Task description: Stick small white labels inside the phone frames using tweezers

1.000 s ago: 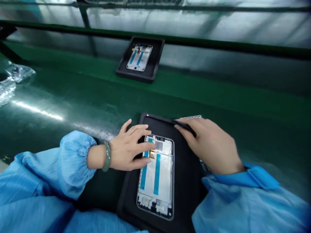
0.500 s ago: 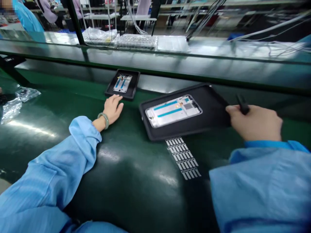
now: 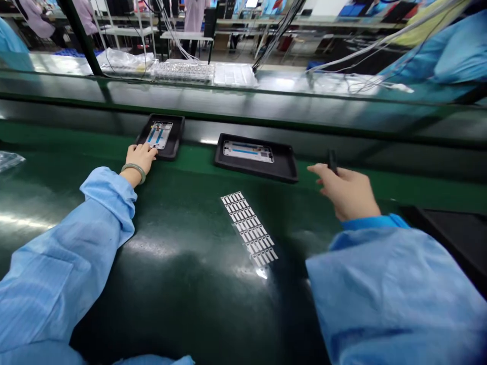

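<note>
My left hand, with a green bangle at the wrist, has its fingers at the near left edge of a black tray holding a phone frame with blue strips. A second black tray lies to the right with another phone frame in it. Just right of that tray, not touching it, my right hand is closed around a dark slim tool. Between my arms a sheet of small pale labels lies on the green surface.
Along the back runs a raised shelf with clear plastic trays and white cables. Another black tray is partly behind my right sleeve. A person's blue sleeve shows at upper right.
The larger tray with the phone frame has gone from my right hand onto the surface at the back. My left hand has reached the left tray. The view has shifted right.
</note>
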`<state>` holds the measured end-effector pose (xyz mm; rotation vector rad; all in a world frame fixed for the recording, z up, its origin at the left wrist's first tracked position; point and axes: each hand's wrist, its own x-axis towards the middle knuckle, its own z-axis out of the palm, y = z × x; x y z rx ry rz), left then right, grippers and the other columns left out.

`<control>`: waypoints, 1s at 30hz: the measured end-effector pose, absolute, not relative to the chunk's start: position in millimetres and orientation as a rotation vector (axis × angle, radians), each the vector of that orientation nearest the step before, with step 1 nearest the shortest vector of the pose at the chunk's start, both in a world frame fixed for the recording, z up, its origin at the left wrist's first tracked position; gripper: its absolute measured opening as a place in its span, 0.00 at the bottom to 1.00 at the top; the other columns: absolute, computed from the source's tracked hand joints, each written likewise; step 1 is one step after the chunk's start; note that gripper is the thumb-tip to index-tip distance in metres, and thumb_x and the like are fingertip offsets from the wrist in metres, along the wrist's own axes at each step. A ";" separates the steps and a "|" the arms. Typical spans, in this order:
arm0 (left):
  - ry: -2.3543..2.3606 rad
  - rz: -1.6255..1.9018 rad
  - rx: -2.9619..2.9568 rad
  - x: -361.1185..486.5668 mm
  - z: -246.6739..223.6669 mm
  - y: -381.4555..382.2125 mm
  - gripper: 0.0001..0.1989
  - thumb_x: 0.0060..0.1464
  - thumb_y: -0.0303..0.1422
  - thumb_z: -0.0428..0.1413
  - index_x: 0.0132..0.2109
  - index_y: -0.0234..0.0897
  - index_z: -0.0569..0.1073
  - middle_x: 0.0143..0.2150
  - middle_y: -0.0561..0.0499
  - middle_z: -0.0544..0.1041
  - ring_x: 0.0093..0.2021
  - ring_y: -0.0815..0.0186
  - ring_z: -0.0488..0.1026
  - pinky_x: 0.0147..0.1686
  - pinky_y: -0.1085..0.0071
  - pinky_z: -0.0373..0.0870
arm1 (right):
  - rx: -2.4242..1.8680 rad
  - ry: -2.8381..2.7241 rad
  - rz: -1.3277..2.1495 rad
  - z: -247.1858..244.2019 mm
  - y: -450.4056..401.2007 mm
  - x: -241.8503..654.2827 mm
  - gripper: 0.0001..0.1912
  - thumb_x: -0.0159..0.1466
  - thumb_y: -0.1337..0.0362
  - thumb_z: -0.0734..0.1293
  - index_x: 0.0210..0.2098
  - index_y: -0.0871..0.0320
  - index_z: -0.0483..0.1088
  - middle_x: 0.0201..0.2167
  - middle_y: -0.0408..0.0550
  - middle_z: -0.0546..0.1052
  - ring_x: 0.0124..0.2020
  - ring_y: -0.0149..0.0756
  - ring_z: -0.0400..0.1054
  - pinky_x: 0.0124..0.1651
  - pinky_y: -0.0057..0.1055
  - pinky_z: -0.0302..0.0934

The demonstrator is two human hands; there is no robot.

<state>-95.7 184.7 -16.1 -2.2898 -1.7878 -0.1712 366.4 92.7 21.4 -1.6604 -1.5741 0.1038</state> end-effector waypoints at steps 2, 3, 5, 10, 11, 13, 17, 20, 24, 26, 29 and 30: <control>-1.716 -0.186 -2.291 -97.0 -14.6 171.6 0.11 0.65 0.33 0.51 0.50 0.36 0.72 0.51 0.43 0.73 0.52 0.55 0.70 0.55 0.50 0.62 | -1.791 -1.565 0.263 32.4 61.5 356.6 0.18 0.65 0.53 0.63 0.34 0.61 0.76 0.28 0.48 0.77 0.28 0.34 0.71 0.30 0.32 0.65; -1.677 -0.199 -2.294 -97.4 -13.9 162.3 0.10 0.65 0.32 0.49 0.49 0.37 0.73 0.49 0.42 0.73 0.51 0.55 0.69 0.56 0.50 0.60 | -1.839 -1.554 0.316 37.8 44.4 350.2 0.19 0.65 0.52 0.62 0.33 0.60 0.77 0.27 0.48 0.77 0.29 0.37 0.71 0.32 0.32 0.64; -1.595 -0.222 -2.308 -97.9 -12.8 138.3 0.12 0.66 0.31 0.47 0.49 0.37 0.74 0.46 0.41 0.74 0.49 0.54 0.70 0.56 0.51 0.57 | -1.921 -1.545 0.379 46.0 10.8 335.5 0.21 0.65 0.50 0.59 0.35 0.55 0.78 0.29 0.48 0.78 0.33 0.40 0.72 0.37 0.36 0.63; -1.332 -0.215 -2.456 -94.5 -10.2 55.9 0.10 0.65 0.31 0.48 0.47 0.37 0.74 0.40 0.45 0.75 0.41 0.55 0.70 0.45 0.55 0.60 | -2.026 -1.386 0.437 40.8 -47.4 309.2 0.25 0.64 0.43 0.56 0.32 0.56 0.72 0.25 0.48 0.74 0.29 0.41 0.69 0.36 0.39 0.62; -1.263 -0.201 -2.506 -92.4 -9.2 38.1 0.09 0.65 0.31 0.49 0.47 0.37 0.74 0.39 0.46 0.75 0.38 0.56 0.70 0.41 0.57 0.60 | -2.022 -1.351 0.480 35.9 -53.7 307.6 0.27 0.64 0.42 0.54 0.32 0.56 0.71 0.22 0.47 0.72 0.25 0.40 0.68 0.33 0.38 0.63; -1.112 -0.170 -2.617 -86.3 -6.5 4.3 0.07 0.63 0.29 0.52 0.46 0.37 0.73 0.37 0.48 0.75 0.36 0.58 0.69 0.37 0.61 0.59 | -1.996 -1.303 0.561 24.6 -62.5 306.8 0.28 0.64 0.40 0.53 0.31 0.57 0.70 0.21 0.47 0.72 0.24 0.39 0.68 0.31 0.36 0.64; -0.820 -0.181 -2.878 -64.5 -1.2 -51.8 0.04 0.61 0.27 0.54 0.43 0.32 0.72 0.34 0.50 0.72 0.33 0.61 0.67 0.35 0.63 0.58 | -1.990 -1.247 0.554 2.3 -72.2 302.9 0.24 0.61 0.42 0.59 0.34 0.57 0.72 0.31 0.52 0.77 0.35 0.43 0.72 0.40 0.39 0.64; -0.657 -0.238 -3.046 -41.9 -1.2 -85.4 0.02 0.59 0.26 0.56 0.40 0.31 0.71 0.32 0.51 0.71 0.31 0.63 0.65 0.34 0.64 0.58 | -1.991 -1.226 0.524 -10.6 -77.7 292.5 0.20 0.58 0.46 0.63 0.39 0.55 0.72 0.34 0.49 0.78 0.34 0.43 0.71 0.39 0.38 0.63; -0.498 -0.333 -3.144 -15.1 -1.6 -113.9 0.13 0.62 0.38 0.55 0.32 0.33 0.70 0.29 0.52 0.70 0.28 0.65 0.64 0.32 0.65 0.59 | -1.985 -1.164 0.498 -19.2 -84.1 281.4 0.16 0.53 0.48 0.69 0.31 0.55 0.72 0.26 0.46 0.76 0.29 0.40 0.69 0.32 0.35 0.60; -0.422 -0.358 -3.183 -4.6 1.8 -114.9 0.20 0.61 0.46 0.53 0.28 0.34 0.68 0.26 0.53 0.68 0.27 0.66 0.64 0.30 0.66 0.59 | -1.938 -1.124 0.524 -20.0 -85.8 281.9 0.18 0.56 0.46 0.67 0.27 0.55 0.72 0.26 0.47 0.76 0.29 0.39 0.68 0.32 0.33 0.61; -0.389 -0.350 -3.235 11.7 9.6 -97.3 0.22 0.56 0.51 0.56 0.31 0.35 0.70 0.28 0.52 0.69 0.28 0.65 0.66 0.28 0.67 0.59 | -1.831 -1.055 0.581 -19.2 -85.1 287.5 0.23 0.61 0.42 0.62 0.27 0.56 0.72 0.33 0.49 0.78 0.32 0.36 0.69 0.32 0.31 0.64; -0.406 -0.340 -3.240 18.1 11.4 -87.9 0.21 0.55 0.51 0.57 0.34 0.35 0.71 0.31 0.51 0.71 0.30 0.64 0.68 0.29 0.67 0.60 | -1.799 -1.025 0.601 -18.8 -83.9 289.2 0.25 0.61 0.41 0.61 0.28 0.56 0.72 0.33 0.49 0.77 0.30 0.34 0.69 0.30 0.30 0.64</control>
